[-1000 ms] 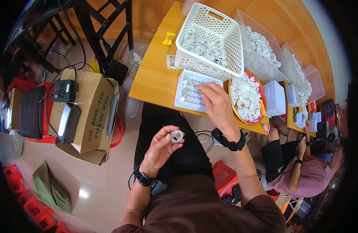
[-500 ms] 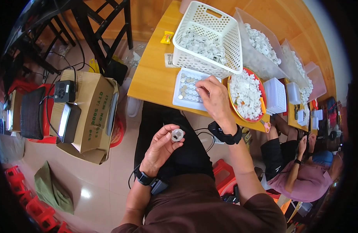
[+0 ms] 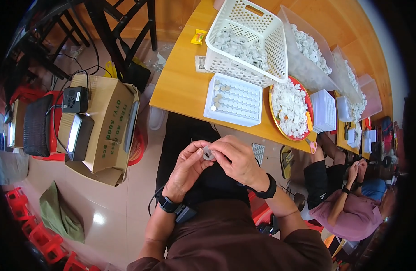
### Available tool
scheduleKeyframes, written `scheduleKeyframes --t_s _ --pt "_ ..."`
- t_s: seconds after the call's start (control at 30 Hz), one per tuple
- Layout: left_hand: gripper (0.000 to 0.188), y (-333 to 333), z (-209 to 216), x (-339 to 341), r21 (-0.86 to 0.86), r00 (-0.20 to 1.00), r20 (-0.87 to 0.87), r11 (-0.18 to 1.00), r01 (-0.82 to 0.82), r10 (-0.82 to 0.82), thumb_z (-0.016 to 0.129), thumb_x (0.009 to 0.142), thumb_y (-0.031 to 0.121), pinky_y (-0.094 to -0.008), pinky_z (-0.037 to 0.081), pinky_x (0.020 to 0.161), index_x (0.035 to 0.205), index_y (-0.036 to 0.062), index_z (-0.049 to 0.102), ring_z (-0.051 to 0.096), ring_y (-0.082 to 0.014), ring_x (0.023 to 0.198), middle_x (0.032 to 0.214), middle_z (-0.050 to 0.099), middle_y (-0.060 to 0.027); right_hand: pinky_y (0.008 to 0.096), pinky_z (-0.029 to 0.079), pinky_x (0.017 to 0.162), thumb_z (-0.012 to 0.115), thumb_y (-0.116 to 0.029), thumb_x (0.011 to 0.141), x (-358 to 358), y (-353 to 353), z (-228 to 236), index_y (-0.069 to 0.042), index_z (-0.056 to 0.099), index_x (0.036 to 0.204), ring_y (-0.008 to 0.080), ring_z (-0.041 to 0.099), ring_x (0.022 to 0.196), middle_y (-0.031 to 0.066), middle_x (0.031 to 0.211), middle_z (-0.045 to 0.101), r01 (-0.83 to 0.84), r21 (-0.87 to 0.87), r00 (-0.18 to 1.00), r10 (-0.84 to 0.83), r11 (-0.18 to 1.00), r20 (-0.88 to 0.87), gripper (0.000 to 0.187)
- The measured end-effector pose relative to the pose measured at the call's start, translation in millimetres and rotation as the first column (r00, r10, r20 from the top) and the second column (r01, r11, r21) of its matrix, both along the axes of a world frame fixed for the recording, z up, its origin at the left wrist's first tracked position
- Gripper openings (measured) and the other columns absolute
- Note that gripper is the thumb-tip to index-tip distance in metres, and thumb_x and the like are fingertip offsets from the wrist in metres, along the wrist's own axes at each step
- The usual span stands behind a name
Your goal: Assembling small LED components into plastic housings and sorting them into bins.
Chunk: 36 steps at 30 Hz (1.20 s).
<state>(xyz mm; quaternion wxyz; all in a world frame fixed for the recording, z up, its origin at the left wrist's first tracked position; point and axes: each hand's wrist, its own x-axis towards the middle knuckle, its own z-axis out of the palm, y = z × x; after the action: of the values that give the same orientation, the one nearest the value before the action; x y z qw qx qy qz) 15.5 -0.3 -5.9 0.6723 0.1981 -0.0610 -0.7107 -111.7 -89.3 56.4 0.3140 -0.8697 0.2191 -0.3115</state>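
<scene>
Two hands meet at a small round piece

The left hand [image 3: 183, 170] is clamped on a small round white piece [image 3: 208, 154], pinched between thumb and fingers, above the person's lap. The right hand [image 3: 237, 163] has its fingers bent in at the right side of that piece; I cannot tell if they grip it or something tiny.

Past the hands is the yellow-brown desk [image 3: 178, 86]. Near its front edge sits a white tray [image 3: 230, 119] with rows of round spots. Some shiny flat discs [image 3: 216, 105] lie in the spots on its left side. Just right of the tray is a red bowl [image 3: 309, 106] heaped with little white bits [image 3: 289, 107], and pink-handled scissors [image 3: 312, 145] lie near the bowl.

Behind the tray stands a white basket [image 3: 276, 47] with holes in its walls and whitish pieces [image 3: 242, 47] inside. A little yellow packet [image 3: 198, 37] lies left of the basket
</scene>
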Motion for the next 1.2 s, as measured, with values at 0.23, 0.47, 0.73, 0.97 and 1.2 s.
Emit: scheduleKeyframes --t_s 0.23,0.47,0.73,0.97,1.2 --pt "0.019 1 1 -2 0.040 0.996 0.089 0.999 -0.012 0.008 0.051 0.092 0.016 -0.0261 0.050 0.078 0.106 0.0037 0.056 0.059 -0.0110 0.088 0.100 0.060 -0.0044 0.0314 0.047 0.058 0.061 0.007 0.065 -2 2 -6 0.001 0.056 0.094 0.0224 0.056 0.067 0.0077 0.076 0.055 -0.057 -0.193 0.998 0.053 0.979 -0.024 0.031" --pt "0.017 3 1 -4 0.078 0.989 0.142 0.996 -0.049 0.038 0.051 0.092 0.016 -0.0258 0.051 0.076 0.103 0.0044 0.059 0.059 -0.0100 0.086 0.096 0.061 -0.0036 0.0295 0.049 0.060 0.062 0.000 0.065 -7 4 -13 -0.001 0.056 0.092 0.0198 0.055 0.070 0.0077 0.085 0.057 -0.137 -0.386 0.989 0.102 0.912 -0.108 0.027" --pt "0.017 4 -2 -6 0.087 0.984 0.178 0.996 -0.025 0.009 0.052 0.092 0.017 -0.0257 0.051 0.076 0.100 0.0043 0.060 0.060 -0.0098 0.085 0.095 0.062 -0.0039 0.0300 0.051 0.058 0.065 0.002 0.063 -11 10 -17 -0.001 0.059 0.090 0.0227 0.059 0.071 0.0091 0.086 0.061 -0.131 -0.374 0.988 0.090 0.918 -0.127 0.028" --pt "0.017 4 -1 -6 0.079 0.983 0.184 0.997 -0.017 0.002 0.053 0.091 0.017 -0.0260 0.051 0.076 0.100 0.0038 0.060 0.059 -0.0100 0.086 0.096 0.062 -0.0043 0.0295 0.050 0.058 0.065 0.002 0.063 -13 10 -13 -0.001 0.058 0.092 0.0216 0.058 0.069 0.0086 0.082 0.060 -0.160 -0.433 0.984 0.112 0.887 -0.135 0.030" --pt "0.018 5 -6 -7 0.090 0.980 0.198 0.996 -0.007 -0.011 0.051 0.092 0.017 -0.0261 0.052 0.074 0.100 0.0034 0.059 0.061 -0.0113 0.083 0.092 0.062 -0.0050 0.0299 0.047 0.056 0.060 0.004 0.067 -11 6 -15 -0.003 0.057 0.089 0.0206 0.054 0.066 0.0067 0.078 0.055 -0.145 -0.234 0.986 0.121 0.961 -0.112 0.024"
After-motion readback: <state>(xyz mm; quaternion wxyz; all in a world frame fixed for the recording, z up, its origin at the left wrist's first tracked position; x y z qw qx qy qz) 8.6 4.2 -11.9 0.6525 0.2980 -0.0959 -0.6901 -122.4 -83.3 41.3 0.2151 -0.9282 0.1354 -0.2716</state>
